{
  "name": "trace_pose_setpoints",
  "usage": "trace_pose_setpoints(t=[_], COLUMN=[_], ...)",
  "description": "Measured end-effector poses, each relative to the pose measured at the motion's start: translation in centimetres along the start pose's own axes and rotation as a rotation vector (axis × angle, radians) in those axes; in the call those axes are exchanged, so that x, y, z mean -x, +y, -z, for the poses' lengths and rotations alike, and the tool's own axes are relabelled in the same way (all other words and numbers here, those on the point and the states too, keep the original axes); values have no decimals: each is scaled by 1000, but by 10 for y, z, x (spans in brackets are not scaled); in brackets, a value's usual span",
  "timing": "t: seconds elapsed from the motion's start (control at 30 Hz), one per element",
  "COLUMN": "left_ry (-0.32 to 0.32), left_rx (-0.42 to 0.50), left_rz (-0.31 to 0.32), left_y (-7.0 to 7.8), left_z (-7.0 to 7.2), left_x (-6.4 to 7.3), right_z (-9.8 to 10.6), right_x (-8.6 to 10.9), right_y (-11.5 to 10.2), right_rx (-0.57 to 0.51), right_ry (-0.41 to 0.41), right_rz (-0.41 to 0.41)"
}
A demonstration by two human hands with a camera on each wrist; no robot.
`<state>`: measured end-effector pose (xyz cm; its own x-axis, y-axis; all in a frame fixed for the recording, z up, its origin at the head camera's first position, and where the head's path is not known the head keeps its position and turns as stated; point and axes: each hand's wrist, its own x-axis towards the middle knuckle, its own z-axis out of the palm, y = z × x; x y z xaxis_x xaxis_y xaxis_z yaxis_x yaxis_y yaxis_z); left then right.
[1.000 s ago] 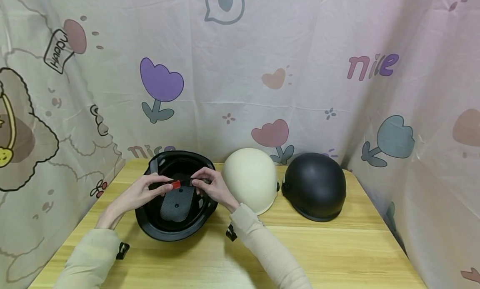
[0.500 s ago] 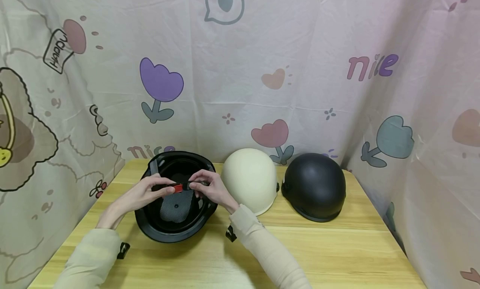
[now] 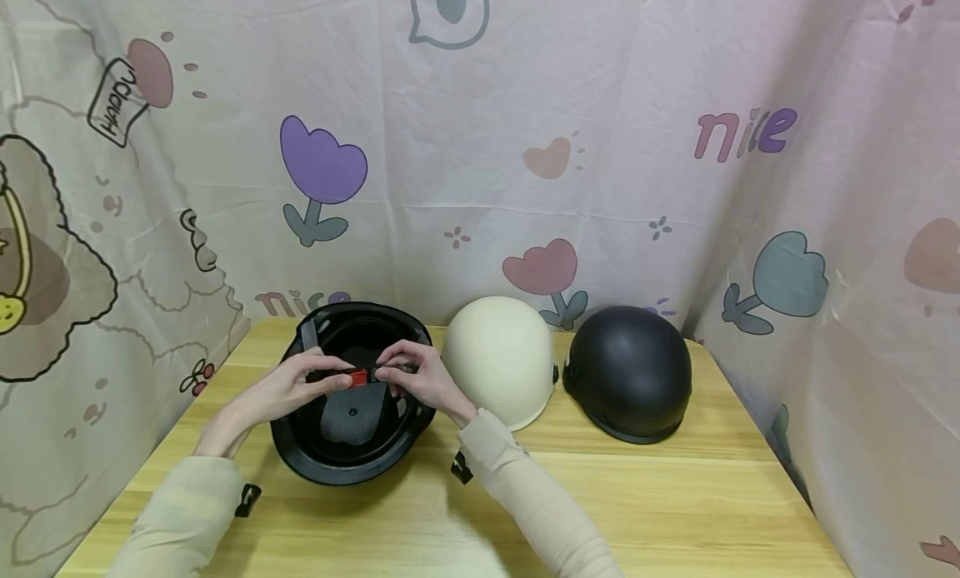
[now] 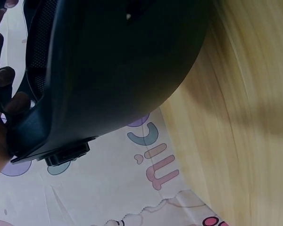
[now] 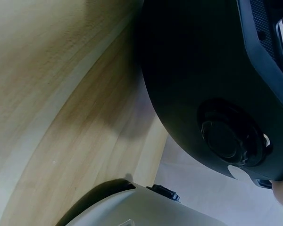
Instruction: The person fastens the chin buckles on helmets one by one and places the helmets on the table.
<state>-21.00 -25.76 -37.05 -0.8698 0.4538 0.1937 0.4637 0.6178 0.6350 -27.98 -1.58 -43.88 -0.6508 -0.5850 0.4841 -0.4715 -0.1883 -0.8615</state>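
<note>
A black helmet (image 3: 341, 470) lies upside down at the left of the table, its padded inside facing up. Over its opening my left hand (image 3: 296, 378) pinches the red buckle piece (image 3: 359, 378) of the chin strap. From the other side my right hand (image 3: 427, 382) pinches the strap's black buckle piece (image 3: 372, 376). Both pieces meet end to end; whether they are clipped together I cannot tell. The helmet's outer shell (image 4: 122, 70) fills much of the left wrist view, fingers (image 4: 4, 76) at its rim. A round dial (image 5: 224, 141) shows on its side in the right wrist view.
A cream helmet (image 3: 498, 361) stands dome up just right of the black one, close to my right forearm. Beyond it sits another black helmet (image 3: 630, 374), also dome up. The wooden table (image 3: 675, 511) ends at a printed curtain (image 3: 450, 170) behind.
Both hands have come down slightly with the buckle. My right hand has shifted a little left and the left hand a little right, so the red and black pieces are closer together.
</note>
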Motion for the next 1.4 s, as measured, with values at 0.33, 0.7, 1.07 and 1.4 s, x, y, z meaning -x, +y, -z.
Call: trace_pose_setpoints(t=[0.33, 0.7, 1.07, 1.4], left_ry=[3, 87, 173, 223], left_rx=[-90, -194, -202, -192], left_rz=[3, -20, 59, 81], left_y=[3, 0, -3, -11], left_z=[0, -3, -6, -7], left_x=[1, -1, -3, 0], right_z=[0, 3, 2, 5], right_x=[1, 2, 2, 5], right_y=[2, 3, 0, 3], right_rx=[15, 95, 219, 285], right_ry=[13, 47, 116, 138], right_rz=[5, -35, 28, 58])
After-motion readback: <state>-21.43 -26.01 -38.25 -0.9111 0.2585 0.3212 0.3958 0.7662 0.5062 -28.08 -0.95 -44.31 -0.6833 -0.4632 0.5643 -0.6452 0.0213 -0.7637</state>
